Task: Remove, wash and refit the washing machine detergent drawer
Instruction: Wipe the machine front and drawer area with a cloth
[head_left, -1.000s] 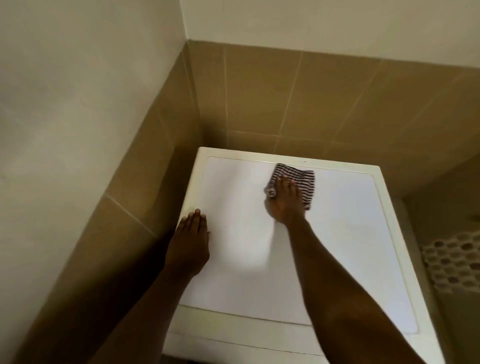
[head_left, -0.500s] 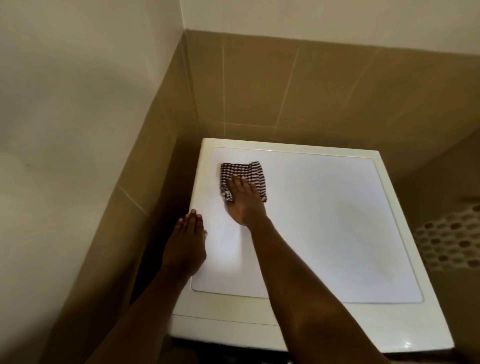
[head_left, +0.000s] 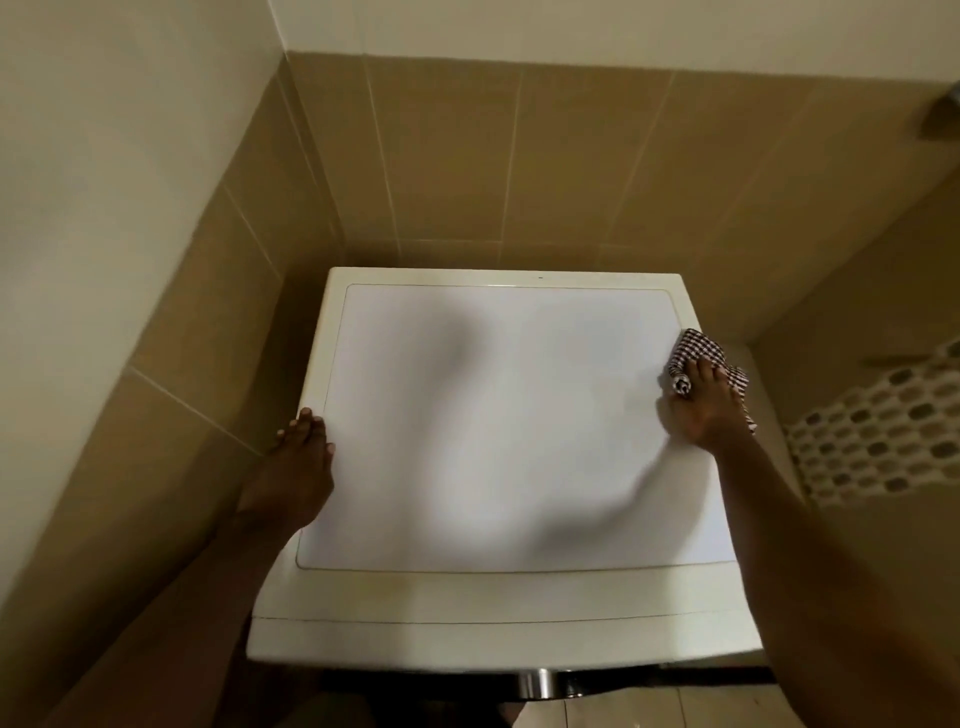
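Beige glossy tiles (head_left: 441, 171) line the corner. Our left hand (head_left: 298, 467) lies flat, fingers straight, on the left rim of the smooth white washing machine top (head_left: 493, 415). Our right hand (head_left: 709, 410) presses a bunched checked cloth (head_left: 691, 353) onto the right rim, fingers laid over it. We can't see the detergent drawer from above.

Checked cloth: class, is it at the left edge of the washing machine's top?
No, the right hand presses the checked cloth against the right edge of the top.
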